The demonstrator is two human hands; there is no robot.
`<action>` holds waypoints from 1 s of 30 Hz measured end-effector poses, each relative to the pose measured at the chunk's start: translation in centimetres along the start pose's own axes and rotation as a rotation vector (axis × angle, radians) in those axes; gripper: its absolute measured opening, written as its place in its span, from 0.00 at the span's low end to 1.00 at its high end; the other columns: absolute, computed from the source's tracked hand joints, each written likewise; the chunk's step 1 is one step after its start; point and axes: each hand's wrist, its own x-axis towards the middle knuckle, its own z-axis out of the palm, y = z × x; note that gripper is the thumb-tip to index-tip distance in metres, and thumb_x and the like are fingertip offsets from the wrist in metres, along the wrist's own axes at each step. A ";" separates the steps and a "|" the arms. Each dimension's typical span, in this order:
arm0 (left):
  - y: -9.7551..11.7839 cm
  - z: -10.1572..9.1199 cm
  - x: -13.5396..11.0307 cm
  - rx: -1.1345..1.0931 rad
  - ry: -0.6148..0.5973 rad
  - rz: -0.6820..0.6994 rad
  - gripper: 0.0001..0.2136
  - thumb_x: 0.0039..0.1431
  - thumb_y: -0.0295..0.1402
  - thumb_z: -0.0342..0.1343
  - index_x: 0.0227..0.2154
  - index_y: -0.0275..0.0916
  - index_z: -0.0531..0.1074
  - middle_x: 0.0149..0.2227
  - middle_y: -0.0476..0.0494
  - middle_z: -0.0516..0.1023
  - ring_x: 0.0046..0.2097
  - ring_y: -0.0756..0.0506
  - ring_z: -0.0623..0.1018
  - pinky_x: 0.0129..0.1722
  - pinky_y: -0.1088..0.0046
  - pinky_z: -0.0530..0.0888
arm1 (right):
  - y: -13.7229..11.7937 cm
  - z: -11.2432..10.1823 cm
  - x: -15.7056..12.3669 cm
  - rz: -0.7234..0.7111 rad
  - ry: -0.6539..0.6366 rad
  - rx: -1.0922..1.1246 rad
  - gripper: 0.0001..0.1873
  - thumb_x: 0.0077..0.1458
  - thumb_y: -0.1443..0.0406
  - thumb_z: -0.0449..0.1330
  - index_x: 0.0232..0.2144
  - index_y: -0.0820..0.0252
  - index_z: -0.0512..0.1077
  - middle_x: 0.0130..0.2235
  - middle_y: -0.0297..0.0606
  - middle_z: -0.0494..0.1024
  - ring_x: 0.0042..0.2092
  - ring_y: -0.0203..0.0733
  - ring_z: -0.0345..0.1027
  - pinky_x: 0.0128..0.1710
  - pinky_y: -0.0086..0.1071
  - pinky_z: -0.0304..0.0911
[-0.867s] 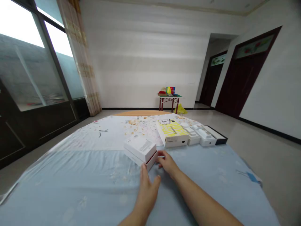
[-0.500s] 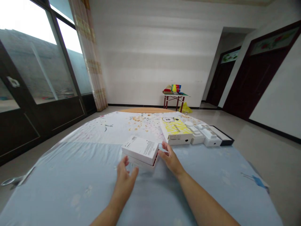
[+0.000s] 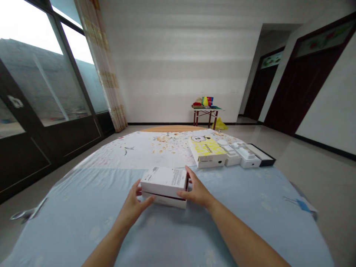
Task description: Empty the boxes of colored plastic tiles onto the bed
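At the left, the left hand (image 3: 132,207) closes on the near left corner of the white box (image 3: 164,178), fingers along its side and thumb against its front. The box lies between the two hands on the cloth-covered tabletop (image 3: 158,241), its upper part slightly askew over the lower, with a dark gap between. The right hand (image 3: 199,191) clasps the right end, thumb in front, fingers at the side. Further right stand a yellow-and-white box (image 3: 208,151), white containers (image 3: 249,159) and a dark-edged tray (image 3: 260,154).
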 end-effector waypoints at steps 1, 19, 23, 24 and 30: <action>-0.4 -0.6 -0.3 0.011 -0.037 0.005 0.43 0.34 0.44 0.62 0.56 0.33 0.55 0.44 0.36 0.71 0.42 0.40 0.72 0.36 0.66 0.71 | -0.2 -0.4 -0.1 0.020 -0.043 0.031 0.53 0.35 0.57 0.67 0.61 0.56 0.45 0.59 0.46 0.57 0.59 0.50 0.51 0.57 0.45 0.48; 0.4 -2.2 1.8 -0.175 -0.508 0.141 0.39 0.24 0.29 0.68 0.48 0.36 0.67 0.44 0.38 0.75 0.47 0.39 0.73 0.49 0.63 0.67 | -0.6 -1.9 -0.2 0.081 -0.167 0.292 0.47 0.40 0.57 0.65 0.59 0.59 0.49 0.55 0.46 0.63 0.56 0.46 0.57 0.55 0.41 0.51; -0.4 -2.4 1.3 -0.101 -0.537 0.151 0.41 0.25 0.32 0.68 0.51 0.37 0.62 0.50 0.37 0.70 0.51 0.38 0.70 0.51 0.62 0.66 | -0.4 -2.0 -0.3 0.118 -0.115 0.461 0.44 0.42 0.57 0.64 0.59 0.59 0.51 0.53 0.45 0.66 0.55 0.46 0.59 0.54 0.40 0.53; -0.4 -2.4 0.9 -0.093 -0.564 0.152 0.43 0.27 0.33 0.67 0.53 0.39 0.59 0.52 0.37 0.68 0.52 0.38 0.69 0.51 0.61 0.66 | -0.4 -2.0 -0.4 0.129 -0.106 0.514 0.43 0.42 0.57 0.64 0.58 0.58 0.51 0.53 0.43 0.67 0.54 0.46 0.59 0.54 0.39 0.53; 0.0 -3.0 -2.1 -0.082 -0.572 0.172 0.44 0.36 0.36 0.65 0.57 0.45 0.47 0.59 0.36 0.56 0.56 0.38 0.65 0.53 0.57 0.64 | -0.6 -2.3 -1.2 0.229 -0.025 0.796 0.34 0.45 0.57 0.61 0.54 0.47 0.57 0.50 0.35 0.70 0.51 0.44 0.63 0.48 0.39 0.60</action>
